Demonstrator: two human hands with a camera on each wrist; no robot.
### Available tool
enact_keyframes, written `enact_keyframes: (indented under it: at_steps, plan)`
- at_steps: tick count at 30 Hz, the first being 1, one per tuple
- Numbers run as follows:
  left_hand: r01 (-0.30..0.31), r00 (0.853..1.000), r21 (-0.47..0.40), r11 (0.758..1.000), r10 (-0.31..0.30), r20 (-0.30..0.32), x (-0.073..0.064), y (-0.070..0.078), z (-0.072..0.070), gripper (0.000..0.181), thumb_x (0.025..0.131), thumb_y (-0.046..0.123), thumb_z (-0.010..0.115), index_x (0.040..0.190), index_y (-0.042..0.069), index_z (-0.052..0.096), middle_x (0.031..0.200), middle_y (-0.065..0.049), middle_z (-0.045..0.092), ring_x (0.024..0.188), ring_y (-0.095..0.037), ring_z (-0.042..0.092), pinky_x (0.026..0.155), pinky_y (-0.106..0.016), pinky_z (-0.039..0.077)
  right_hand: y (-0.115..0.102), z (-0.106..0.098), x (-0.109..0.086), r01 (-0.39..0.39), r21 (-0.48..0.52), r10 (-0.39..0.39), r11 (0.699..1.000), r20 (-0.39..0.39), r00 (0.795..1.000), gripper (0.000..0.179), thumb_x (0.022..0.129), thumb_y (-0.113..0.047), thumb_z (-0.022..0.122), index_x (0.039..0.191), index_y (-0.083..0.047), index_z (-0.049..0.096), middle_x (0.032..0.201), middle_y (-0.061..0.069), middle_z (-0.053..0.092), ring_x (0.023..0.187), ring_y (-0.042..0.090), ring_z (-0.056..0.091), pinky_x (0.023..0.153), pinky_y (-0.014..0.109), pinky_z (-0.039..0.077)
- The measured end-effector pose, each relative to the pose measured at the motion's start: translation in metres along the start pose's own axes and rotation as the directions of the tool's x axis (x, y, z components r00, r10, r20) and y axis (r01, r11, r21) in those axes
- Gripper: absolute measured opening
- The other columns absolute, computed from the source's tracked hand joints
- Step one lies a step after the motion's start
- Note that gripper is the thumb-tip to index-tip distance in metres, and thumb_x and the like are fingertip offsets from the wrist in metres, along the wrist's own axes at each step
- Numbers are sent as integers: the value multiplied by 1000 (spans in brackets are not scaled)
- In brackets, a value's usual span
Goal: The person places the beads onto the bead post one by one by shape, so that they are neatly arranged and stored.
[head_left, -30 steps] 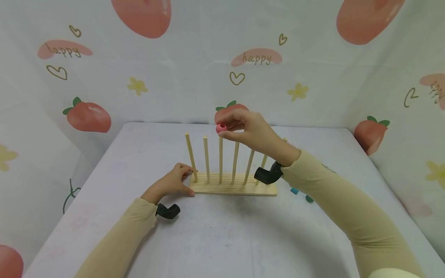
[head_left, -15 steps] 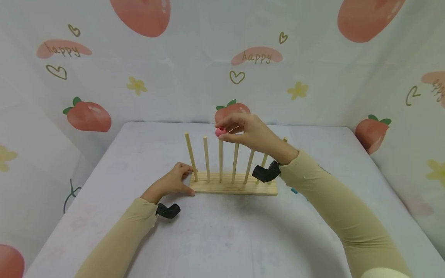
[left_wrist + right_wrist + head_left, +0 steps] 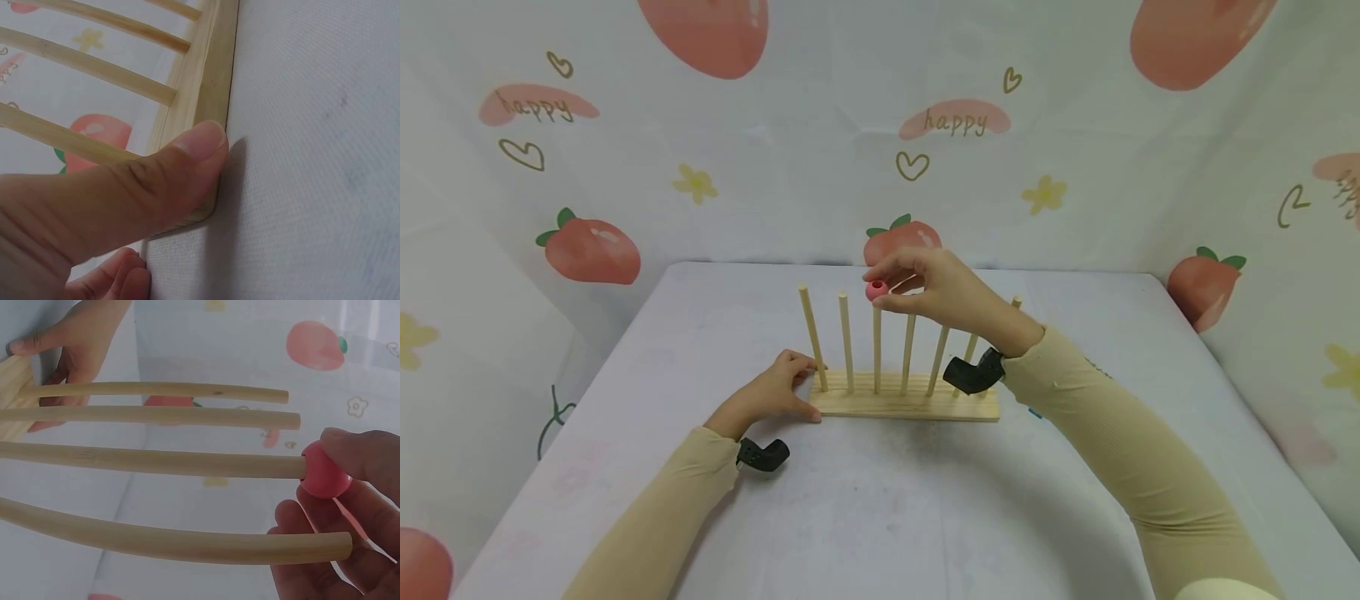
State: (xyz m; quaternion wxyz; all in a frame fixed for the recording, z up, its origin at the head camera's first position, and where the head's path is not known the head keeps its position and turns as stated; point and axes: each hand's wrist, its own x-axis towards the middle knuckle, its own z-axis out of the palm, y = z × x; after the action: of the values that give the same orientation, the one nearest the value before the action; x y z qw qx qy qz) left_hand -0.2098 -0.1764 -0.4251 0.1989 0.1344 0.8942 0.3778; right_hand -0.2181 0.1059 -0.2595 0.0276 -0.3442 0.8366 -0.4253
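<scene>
Head: we have the right hand [image 3: 951, 292] pinching the pink bead [image 3: 872, 295] at the top of the third peg [image 3: 877, 354] from the left; left hand [image 3: 771, 392] grips the wooden base [image 3: 895, 407] at its left end. Left wrist: we see the thumb [image 3: 169, 169] on the base's edge near a corner, fingers partly hidden. Right wrist: we see the peg tip entering the bead.

Pink bead [image 3: 877, 292], atop upright peg [image 3: 877, 350], wooden rack [image 3: 910, 407]

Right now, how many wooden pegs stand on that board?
7, in one row: two pegs leftmost, the third peg below the pink bead, four partly behind the right hand or its wrist camera.
</scene>
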Motion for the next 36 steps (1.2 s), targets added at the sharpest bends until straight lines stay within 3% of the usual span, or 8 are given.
enact_keyframes:
  at_steps: [23,36]
  plan:
    - [-4,1000,8,1000,4,2,0,-1,-1,85,69,20,89,136,-5,43,132,-20,33,127,-39,39,109,-52,35,0,1,2,-46,24,45,999,36,998,30,85,-13,74,114,-7,66,114,3,68,100,13,65,90,27,53]
    - [-3,1000,0,1000,3,4,0,1,0,85,68,19,89,135,-6,44,131,-21,33,127,-40,40,109,-52,35,-5,-6,-3,-2,-9,2,1000,-13,1000,27,86,-15,74,111,-8,67,112,3,67,99,13,65,89,28,53]
